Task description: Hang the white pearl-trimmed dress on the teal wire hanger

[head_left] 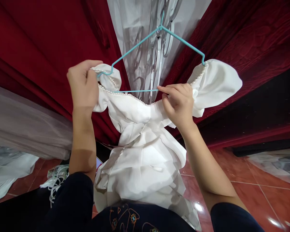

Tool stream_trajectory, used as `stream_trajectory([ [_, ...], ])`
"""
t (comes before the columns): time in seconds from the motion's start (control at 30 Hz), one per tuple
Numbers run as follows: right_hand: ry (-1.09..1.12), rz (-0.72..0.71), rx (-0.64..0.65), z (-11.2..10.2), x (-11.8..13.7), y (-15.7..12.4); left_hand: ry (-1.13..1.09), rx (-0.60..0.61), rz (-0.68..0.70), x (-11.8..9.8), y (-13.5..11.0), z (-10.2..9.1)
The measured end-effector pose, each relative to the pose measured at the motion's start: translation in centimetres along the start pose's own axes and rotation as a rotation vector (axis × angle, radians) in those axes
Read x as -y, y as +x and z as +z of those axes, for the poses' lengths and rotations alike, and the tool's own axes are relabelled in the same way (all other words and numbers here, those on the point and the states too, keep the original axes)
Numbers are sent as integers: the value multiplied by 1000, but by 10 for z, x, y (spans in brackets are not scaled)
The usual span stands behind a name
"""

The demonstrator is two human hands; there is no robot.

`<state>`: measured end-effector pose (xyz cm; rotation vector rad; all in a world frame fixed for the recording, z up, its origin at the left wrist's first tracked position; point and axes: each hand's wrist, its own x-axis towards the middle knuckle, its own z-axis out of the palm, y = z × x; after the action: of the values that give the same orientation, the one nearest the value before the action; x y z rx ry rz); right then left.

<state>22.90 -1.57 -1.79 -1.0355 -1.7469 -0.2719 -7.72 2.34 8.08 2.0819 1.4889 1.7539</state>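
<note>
The white dress (142, 161) hangs on the blue hanger (160, 28), its length running down toward me; my left hand (84, 85), nearer the hanger's left tip, pinches the sleeve (116, 75) edge there, my right hand (178, 101) closes over neckline (135, 98) and crossbar (141, 91).

White satin-look dress (140, 154): hanging upright, bodice uppermost, skirt falling below in loose, bunched folds. Pearl-like beads are edging the neckline, which is dipping at the centre, and are continuing along the sleeve openings. Fabric is gathering at the waist. Two puff sleeves (217, 83) are flaring outward; the right one is spreading wide and full, the left one is looking smaller and crumpled.

Turquoise clothes hanger (161, 27): slim, hook pointing up, arms sloping down to a notch at either end. Left end is reaching the left sleeve's beaded opening; right end is meeting the right one's beaded edge. Lower bar is running nearly level above the neckline's dip, partly hidden.
</note>
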Motion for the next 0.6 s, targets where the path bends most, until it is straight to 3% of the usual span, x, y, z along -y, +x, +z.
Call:
stream_trajectory([
  [0.1, 18, -5, 3, -2, -1, 2, 40, -88, -25, 15, 1, -18],
  [0.2, 29, -28, -2, 0, 2, 2, 136, 37, -102, 30, -13, -32],
  [0.3, 52, -15, 0, 2, 4, 0, 146, 111, -158, 36, -40, -31],
  [0.4, 80, 13, -3, 4, 4, -1, 82, 31, -185, 34, -68, -23],
  [0.43, 88, 16, -6, 4, 4, -1, 58, 60, -182, 31, -76, -20],
  [0.5, 88, 21, -5, 5, 4, -1, 20, 252, -125, 20, -88, -14],
  [0.57, 66, 29, 14, 7, 5, -1, -11, 445, 16, 6, -95, -5],
  [0.6, 55, 32, 25, 8, 6, -2, -23, 483, 111, -2, -96, 1],
])
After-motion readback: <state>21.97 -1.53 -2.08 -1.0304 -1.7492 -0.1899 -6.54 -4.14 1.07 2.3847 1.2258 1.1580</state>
